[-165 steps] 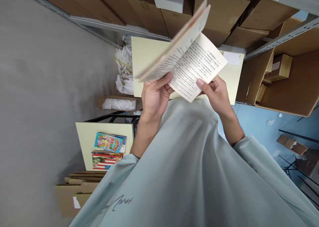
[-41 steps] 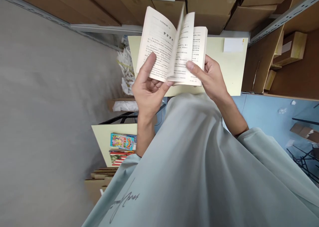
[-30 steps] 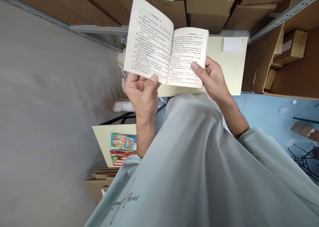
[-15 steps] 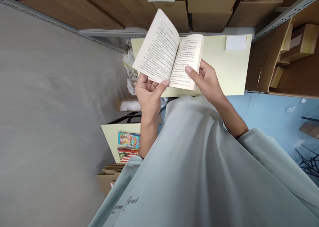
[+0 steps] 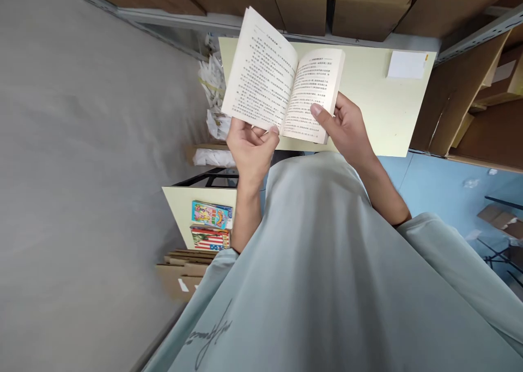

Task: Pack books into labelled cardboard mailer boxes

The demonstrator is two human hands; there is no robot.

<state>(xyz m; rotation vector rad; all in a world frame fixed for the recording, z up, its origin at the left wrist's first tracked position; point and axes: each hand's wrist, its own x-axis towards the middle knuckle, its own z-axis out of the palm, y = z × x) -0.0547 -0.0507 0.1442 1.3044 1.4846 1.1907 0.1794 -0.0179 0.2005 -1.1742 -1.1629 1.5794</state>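
An open book [image 5: 265, 72] with printed text on both pages is held up above a pale yellow table [image 5: 379, 116]. My left hand [image 5: 253, 146] grips its lower left part, thumb at the bottom near the spine and fingers behind the left page. On the other side, my right hand [image 5: 347, 124] clasps the right edge, its thumb pressed on the right page and its fingers behind. The covers are hidden from view. A small white card or pad [image 5: 406, 65] lies at the table's far right corner.
Cardboard boxes [image 5: 368, 20] fill a metal shelf beyond the table. At the right stands an open carton [image 5: 457, 105]. To my left, colourful booklets [image 5: 211, 215] lie on another pale yellow surface [image 5: 175, 197], with flattened cardboard [image 5: 180, 276] below. A grey wall [image 5: 81, 170] bounds the left.
The left page has settled flatter and shows its text more squarely. Both hands keep their hold on the book. The whole view has shifted slightly.
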